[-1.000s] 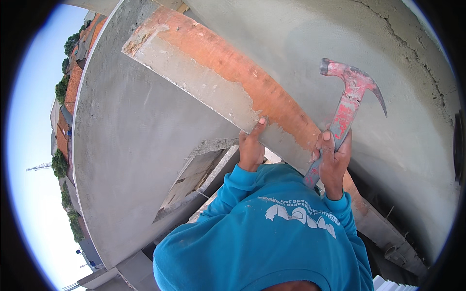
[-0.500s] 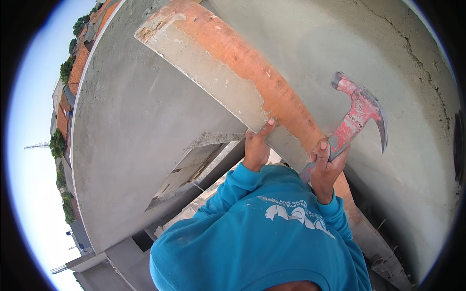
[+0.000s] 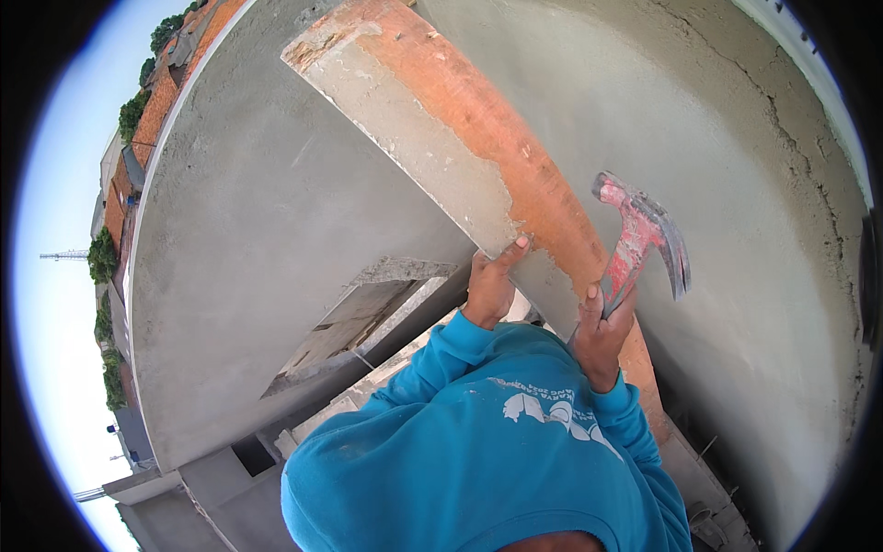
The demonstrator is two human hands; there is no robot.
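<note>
A long wooden board (image 3: 515, 175), orange-brown along one side and crusted with grey cement along the other, slants from the upper left down toward my chest. My left hand (image 3: 491, 285) grips its left edge, thumb on the cemented face. At the opposite edge, my right hand (image 3: 605, 336) is closed round the grey handle of a claw hammer (image 3: 635, 244) with worn red paint. The hammer's head points up and its claw curves to the right. My right hand also lies against the board; whether its fingers grip the board is hidden.
Grey plastered walls rise at left (image 3: 248, 230) and right (image 3: 736, 276), the right one cracked near its top. A rectangular opening (image 3: 359, 322) breaks the left wall. A bucket-like object (image 3: 706, 523) sits low at the right. Rooftops (image 3: 152, 120) and trees show beyond the wall.
The hammer has tilted and moved left and down, nearer the board, with my right hand. The board's far end has shifted slightly right. My left hand keeps its hold on the board.
</note>
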